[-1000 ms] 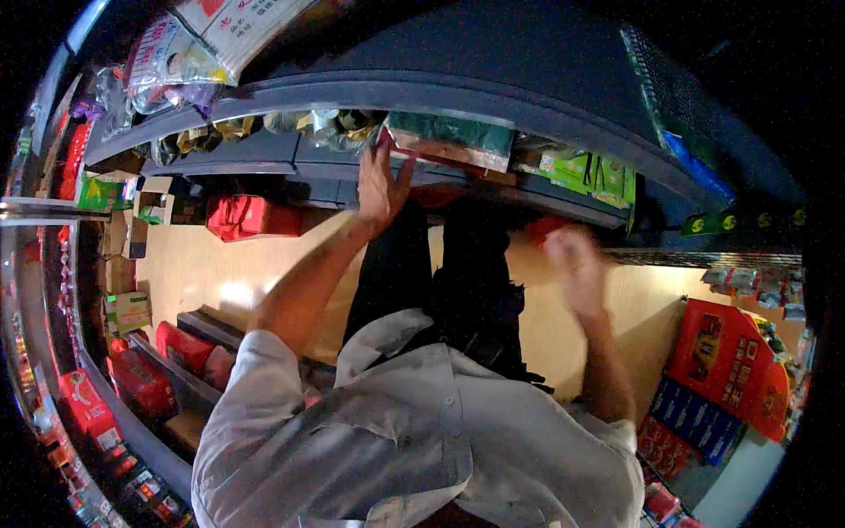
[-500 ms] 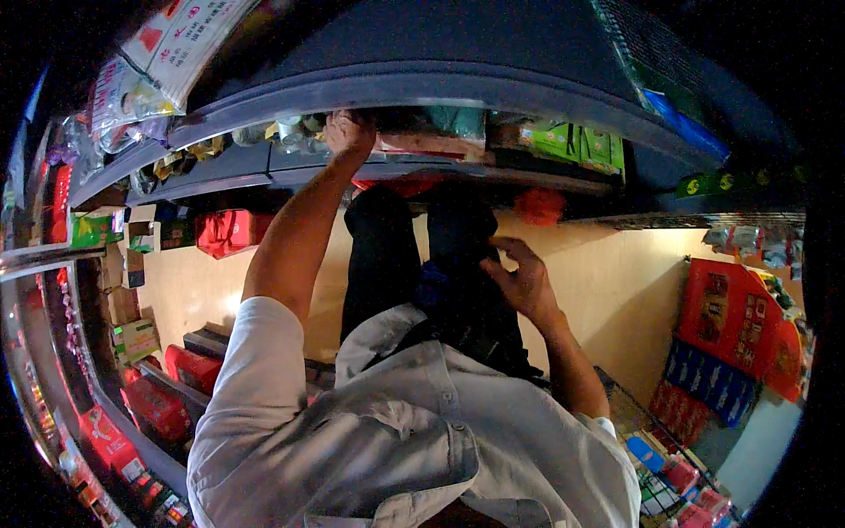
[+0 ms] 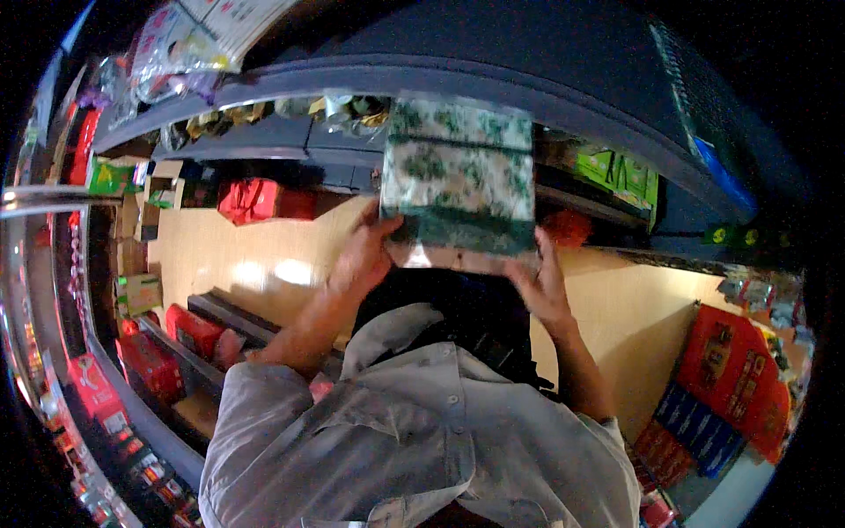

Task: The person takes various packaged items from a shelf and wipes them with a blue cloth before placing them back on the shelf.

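Note:
A broad box with a mottled green-and-white pattern and a dark green band is held in front of me, its far part at the shelf front. My left hand grips its near left corner. On the opposite corner, my right hand is closed along the side. Motion blurs the box and the fingers a little. Green packages sit on the lower shelf to the right of the box. Left of it, small wrapped goods line the same shelf.
An upper shelf edge curves across, above the lower shelf. Red packages stand on the floor at left. Another shelf with red boxes runs along the lower left. A red display carton stands at the right, beside blue packs.
The patterned box has come out from the lower shelf toward me. My left hand has drawn back from the shelf, and my right hand has left my knee area to grip the box.

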`<state>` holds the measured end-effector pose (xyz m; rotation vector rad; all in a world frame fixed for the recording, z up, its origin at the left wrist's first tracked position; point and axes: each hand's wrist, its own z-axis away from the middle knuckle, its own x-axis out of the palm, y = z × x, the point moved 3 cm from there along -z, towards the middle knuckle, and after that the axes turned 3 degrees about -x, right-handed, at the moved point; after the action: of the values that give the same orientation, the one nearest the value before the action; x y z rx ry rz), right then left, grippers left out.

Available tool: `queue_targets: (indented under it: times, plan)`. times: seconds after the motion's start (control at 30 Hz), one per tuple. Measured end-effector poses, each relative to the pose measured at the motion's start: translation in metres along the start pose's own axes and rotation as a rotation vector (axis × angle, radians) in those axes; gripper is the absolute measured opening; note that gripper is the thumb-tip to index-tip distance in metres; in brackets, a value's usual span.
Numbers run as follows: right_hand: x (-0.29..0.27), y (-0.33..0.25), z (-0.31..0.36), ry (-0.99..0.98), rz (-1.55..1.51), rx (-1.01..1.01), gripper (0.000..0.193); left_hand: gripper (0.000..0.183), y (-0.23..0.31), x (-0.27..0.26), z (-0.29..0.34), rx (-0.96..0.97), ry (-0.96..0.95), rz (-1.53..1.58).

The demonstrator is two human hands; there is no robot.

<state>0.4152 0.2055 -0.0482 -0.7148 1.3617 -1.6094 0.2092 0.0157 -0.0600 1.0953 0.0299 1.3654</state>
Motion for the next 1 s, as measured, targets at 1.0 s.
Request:
queue_targets:
  times: [1.0]
  plan:
    - [-0.084,0.037,0.134,0.445,-0.693,-0.045,0.055,0.026,0.0,0.064,0.113,-0.041,-0.14,0.139]
